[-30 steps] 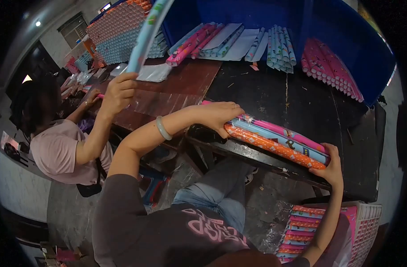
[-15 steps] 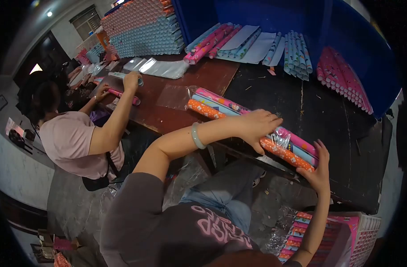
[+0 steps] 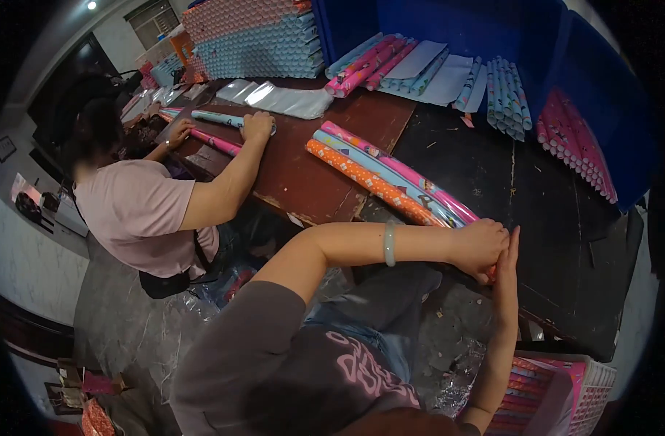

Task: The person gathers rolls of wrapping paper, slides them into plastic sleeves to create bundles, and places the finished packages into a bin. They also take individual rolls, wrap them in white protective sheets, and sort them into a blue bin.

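Three patterned rolls lie side by side at a slant on the table: a pink roll, a light blue roll and an orange roll. Clear plastic shines around their near right part. My left hand, below a pale green bangle, is wrapped round the right end of the rolls. My right hand stands upright against that end, its fingers stretched up and touching the left hand. Both hands hide the roll ends.
Stacked rolls rise at the back left. Clear plastic sleeves lie before them. More pink rolls and blue rolls line the blue partition. A co-worker handles rolls at left. A white crate stands below right.
My left hand has slid right along the rolls to their end, beside my right hand. The plastic has shifted right with it. The co-worker's hands and rolls sit differently.
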The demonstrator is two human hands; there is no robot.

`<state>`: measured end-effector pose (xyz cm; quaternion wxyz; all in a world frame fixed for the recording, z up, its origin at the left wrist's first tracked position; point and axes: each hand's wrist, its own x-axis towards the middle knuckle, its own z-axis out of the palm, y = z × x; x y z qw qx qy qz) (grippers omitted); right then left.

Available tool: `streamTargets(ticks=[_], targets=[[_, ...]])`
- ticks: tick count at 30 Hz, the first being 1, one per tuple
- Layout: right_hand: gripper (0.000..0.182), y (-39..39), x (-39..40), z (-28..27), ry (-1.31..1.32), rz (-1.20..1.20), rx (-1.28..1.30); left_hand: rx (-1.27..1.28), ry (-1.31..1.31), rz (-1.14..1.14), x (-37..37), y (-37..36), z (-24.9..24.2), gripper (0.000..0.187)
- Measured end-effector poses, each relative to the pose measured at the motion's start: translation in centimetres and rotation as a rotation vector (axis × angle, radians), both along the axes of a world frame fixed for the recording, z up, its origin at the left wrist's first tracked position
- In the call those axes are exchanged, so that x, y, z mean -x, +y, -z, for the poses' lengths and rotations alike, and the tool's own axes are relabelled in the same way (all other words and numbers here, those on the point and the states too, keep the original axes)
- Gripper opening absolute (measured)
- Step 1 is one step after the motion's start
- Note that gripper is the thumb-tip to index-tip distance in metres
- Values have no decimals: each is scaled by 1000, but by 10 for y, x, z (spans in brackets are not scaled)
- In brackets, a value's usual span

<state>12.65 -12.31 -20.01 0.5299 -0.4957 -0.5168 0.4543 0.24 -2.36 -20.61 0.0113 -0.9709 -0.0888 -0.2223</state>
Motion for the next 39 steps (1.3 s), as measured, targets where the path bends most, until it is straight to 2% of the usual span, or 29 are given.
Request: streamTargets(ticks=[2, 3, 5, 6, 7, 8, 10, 12, 14, 15, 16, 18, 20, 21, 23, 24, 28, 31, 32, 34, 38, 39], targets=[[68, -2, -3, 4, -111, 60, 4, 39, -57, 9, -2, -5, -14, 82], [66, -3, -14, 12, -113, 87, -41, 221, -23, 48, 4, -3, -20, 97], [62, -10, -36, 29, -115, 157, -136, 19, -231, 97, 25, 4, -27, 113], [57, -16, -38, 31, 44, 190, -167, 82, -166, 64, 39, 10, -33, 117], [57, -23, -42, 29, 28, 235, -159, 119, -92, 36, 60, 20, -41, 117], [49, -31, -47, 26, -69, 235, -130, 159, -20, 23, 81, 29, -47, 118], [35, -45, -55, 22, -259, 227, -50, 16, 93, -74, 115, 40, -46, 114], [23, -45, -46, 18, -320, 275, -171, 59, 124, -105, 135, 51, -33, 110], [23, -40, -33, 11, -455, 300, -153, 205, 189, -165, 140, 49, -31, 102], [24, -34, -29, 10, -568, 327, -172, 202, 190, -137, 137, 46, -30, 102], [29, -24, -28, 19, -686, 383, -302, 166, 154, -170, 135, 42, -29, 98], [30, -15, -29, 13, -748, 422, -265, 52, 57, -196, 133, 41, -22, 92], [32, -12, -25, 1, -879, 463, -208, 48, 57, -194, 130, 39, -21, 92], [32, -16, -17, -10, -877, 467, -200, 46, 56, -206, 132, 38, -20, 91], [29, -22, -4, -24, -767, 679, -161, 54, 62, -213, 132, 37, -20, 91], [27, -24, -4, -23, -696, 665, -210, 56, 61, -226, 131, 36, -20, 91], [24, -22, -1, 0, -790, 578, -216, 55, 55, -190, 132, 29, -22, 92], [15, -29, 1, 7, -530, 490, -253, 58, 54, -172, 132, 24, -21, 91], [15, -34, 1, 11, -537, 504, -242, 53, 55, -165, 134, 22, -21, 90], [8, -48, 3, 21, 101, 520, -237, 58, 49, -142, 130, 17, -25, 90], [2, -96, -19, 54, 586, 380, -281, 62, 128, -100, 120, 0, -27, 88], [2, -113, -27, 65, 638, 444, -264, 69, 139, -83, 117, -4, -26, 89]])
